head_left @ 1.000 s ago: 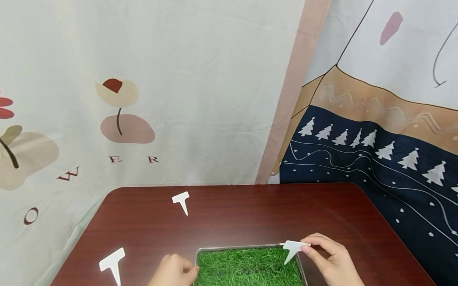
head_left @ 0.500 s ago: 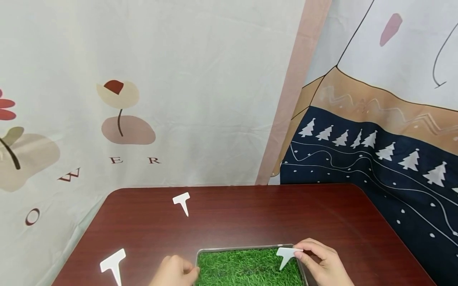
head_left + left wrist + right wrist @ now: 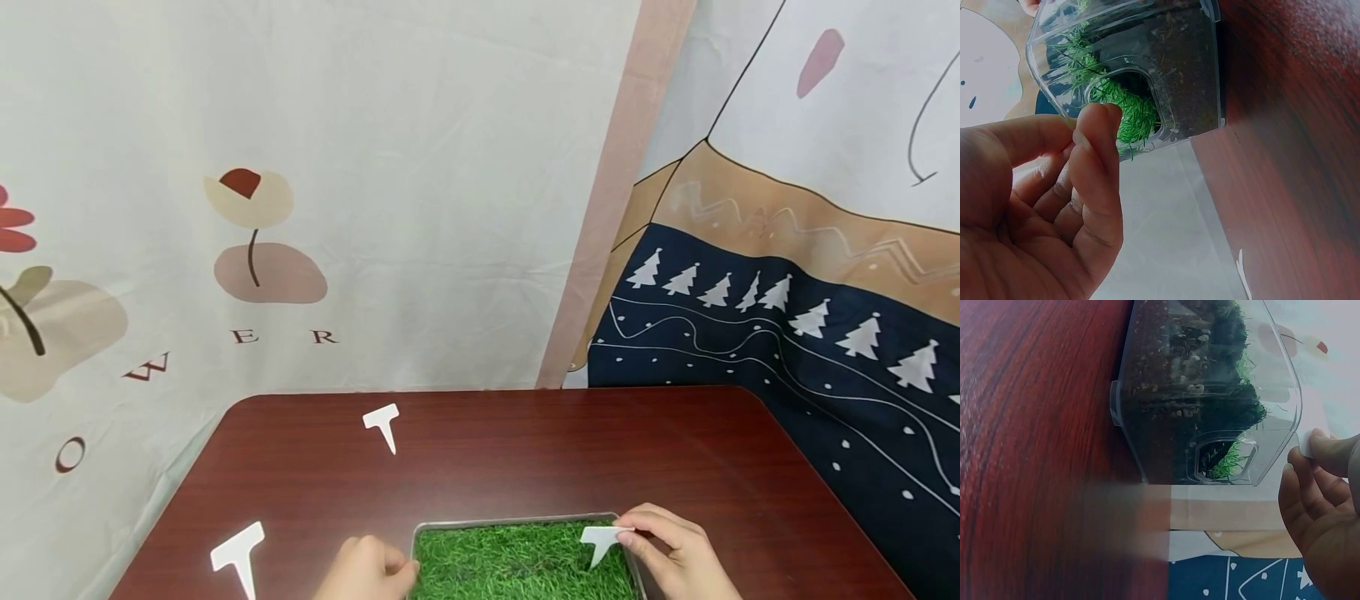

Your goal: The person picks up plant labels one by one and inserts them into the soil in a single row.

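Note:
My right hand (image 3: 671,554) pinches a white T-shaped plant label (image 3: 598,536) by one end of its crossbar. The label's pointed stem hangs down over the right part of the green grass (image 3: 517,562). That grass grows from dark soil in a clear plastic container (image 3: 495,523), whose see-through wall (image 3: 1172,409) and soil layer show in the right wrist view. My left hand (image 3: 367,571) holds the container's left rim between thumb and fingers. In the left wrist view, these fingertips (image 3: 1100,119) meet at the rim, beside an oval opening in the wall.
Two more white T-shaped labels lie on the dark red wooden table: one near its back edge (image 3: 382,421), one at the left (image 3: 238,552). A printed cloth (image 3: 450,250) hangs right behind the table, and a navy one with white trees (image 3: 720,333) hangs at the right.
My right hand has moved left and a little down with the plant label, from the container's right corner to over the grass. The left hand has stayed at the rim.

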Available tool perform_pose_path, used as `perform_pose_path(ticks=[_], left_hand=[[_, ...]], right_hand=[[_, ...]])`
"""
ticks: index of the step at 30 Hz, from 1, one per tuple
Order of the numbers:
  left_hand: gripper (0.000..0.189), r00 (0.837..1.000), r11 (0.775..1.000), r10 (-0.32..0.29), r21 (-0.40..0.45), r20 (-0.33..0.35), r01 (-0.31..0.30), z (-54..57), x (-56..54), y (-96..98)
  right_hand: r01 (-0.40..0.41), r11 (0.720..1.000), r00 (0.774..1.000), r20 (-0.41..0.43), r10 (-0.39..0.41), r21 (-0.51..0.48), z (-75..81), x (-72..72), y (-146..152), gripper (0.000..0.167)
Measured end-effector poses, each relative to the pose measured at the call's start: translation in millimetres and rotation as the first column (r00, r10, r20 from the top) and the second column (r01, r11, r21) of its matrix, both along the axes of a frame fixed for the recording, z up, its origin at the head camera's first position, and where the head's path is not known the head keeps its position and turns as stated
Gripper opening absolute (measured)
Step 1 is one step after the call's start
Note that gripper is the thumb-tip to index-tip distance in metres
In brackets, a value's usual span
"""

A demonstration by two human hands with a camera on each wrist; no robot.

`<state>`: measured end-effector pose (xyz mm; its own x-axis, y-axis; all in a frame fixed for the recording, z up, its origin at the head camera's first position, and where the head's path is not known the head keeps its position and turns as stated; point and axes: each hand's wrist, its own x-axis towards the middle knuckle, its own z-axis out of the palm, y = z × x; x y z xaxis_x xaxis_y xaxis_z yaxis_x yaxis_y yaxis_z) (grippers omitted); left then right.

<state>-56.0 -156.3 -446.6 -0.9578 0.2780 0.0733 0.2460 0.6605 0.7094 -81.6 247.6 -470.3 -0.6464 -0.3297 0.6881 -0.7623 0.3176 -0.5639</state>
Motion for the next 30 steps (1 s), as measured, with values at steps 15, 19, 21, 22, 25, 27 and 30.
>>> perform_pose_path(ticks=[15,19,21,22,25,27,30], left_hand=[[0.043,1.000,1.000,0.005,-0.002,0.015,-0.005,0.4,-0.1,0.2],[0.043,1.000,1.000,0.004,0.003,0.021,-0.004,0.7,0.0,0.1],[0.043,1.000,1.000,0.003,0.008,0.023,-0.003,1.1,0.2,0.0],[0.043,1.000,1.000,0.000,0.011,0.022,0.000,1.1,0.1,0.0],[0.043,1.000,1.000,-0.005,0.016,0.014,0.005,1.4,0.4,-0.1],[0.043,1.000,1.000,-0.009,0.018,0.007,0.009,1.3,0.3,-0.1],[0.044,1.000,1.000,-0.012,0.021,0.007,0.012,0.6,0.1,-0.3]], right_hand=[[-0.075,0.997,0.996,-0.055,0.074,-0.008,-4.9,-0.3,-4,0.026],[-0.053,0.999,0.998,-0.024,0.053,0.009,-5.6,2.1,-4,0.039],[-0.055,0.998,0.998,-0.003,0.055,0.011,-6.6,2.9,-4,0.045],[-0.053,0.999,0.999,0.009,0.053,0.011,-7.3,3.3,-4,0.046],[-0.057,0.998,0.998,0.031,0.056,0.005,-9.4,4.1,-3,0.051],[-0.058,0.998,0.998,0.036,0.058,0.004,-11.3,4.4,-3,0.053],[-0.067,0.998,0.997,0.027,0.067,0.001,-13.3,3.7,-2,0.054]])
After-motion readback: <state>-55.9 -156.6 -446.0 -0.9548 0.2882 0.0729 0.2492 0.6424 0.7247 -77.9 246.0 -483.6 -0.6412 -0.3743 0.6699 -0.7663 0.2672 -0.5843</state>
